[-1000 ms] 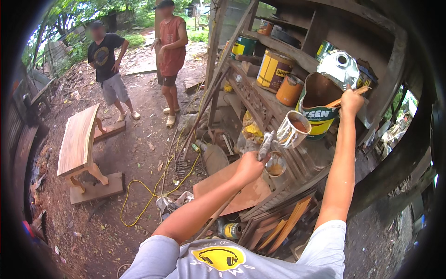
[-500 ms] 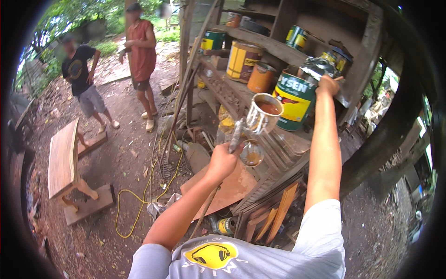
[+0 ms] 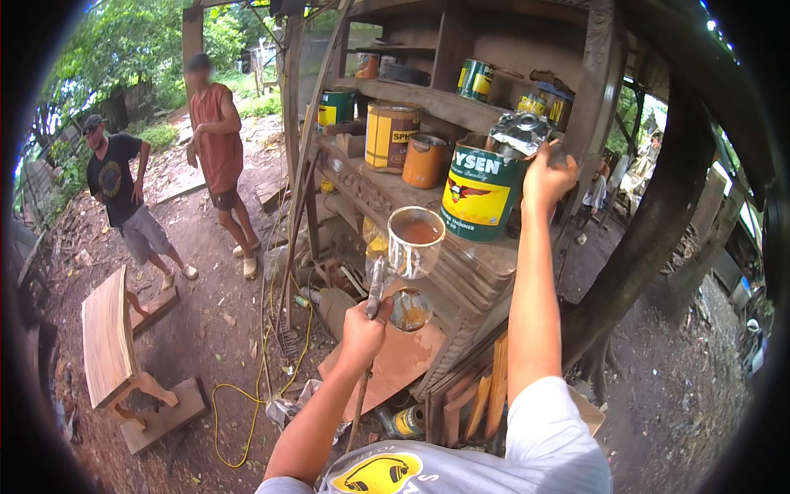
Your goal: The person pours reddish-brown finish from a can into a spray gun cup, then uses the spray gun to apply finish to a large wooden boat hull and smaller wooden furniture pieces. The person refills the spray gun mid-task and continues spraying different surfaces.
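Gripping grey-caked handle (image 3: 376, 281): left hand (image 3: 364, 334). Right hand (image 3: 546, 179) curled beside green can (image 3: 480, 194) (grip unclear). Brown liquid (image 3: 420, 231) could spill if handle knocks or tips cup (image 3: 406, 258).

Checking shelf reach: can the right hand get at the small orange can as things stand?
Probably not directly: the large green-and-yellow can stands between the right hand and the small orange can.
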{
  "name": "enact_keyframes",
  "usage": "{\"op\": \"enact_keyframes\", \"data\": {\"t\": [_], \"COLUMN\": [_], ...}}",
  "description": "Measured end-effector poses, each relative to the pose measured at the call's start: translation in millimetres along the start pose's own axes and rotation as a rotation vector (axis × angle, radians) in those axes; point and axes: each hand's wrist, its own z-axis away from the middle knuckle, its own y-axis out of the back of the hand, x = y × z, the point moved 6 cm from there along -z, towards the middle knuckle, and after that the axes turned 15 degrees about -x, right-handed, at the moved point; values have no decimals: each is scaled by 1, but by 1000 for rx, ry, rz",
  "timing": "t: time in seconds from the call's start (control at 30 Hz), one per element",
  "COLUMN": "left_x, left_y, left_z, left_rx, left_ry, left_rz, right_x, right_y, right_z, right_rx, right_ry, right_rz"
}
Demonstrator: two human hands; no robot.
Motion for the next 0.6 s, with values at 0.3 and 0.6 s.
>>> {"op": "enact_keyframes", "data": {"t": [0.3, 0.6], "left_x": [-7, -49], "left_y": [38, 49], "left_z": [63, 115], "left_rx": [179, 193], "left_ry": [-205, -69], "left_rz": [-9, -130], "right_x": [30, 47], "right_y": [-16, 8], "right_z": [344, 430], "right_rx": [-1532, -1169], "right_ry": [-790, -1315], "right_rz": [-846, -954]}}
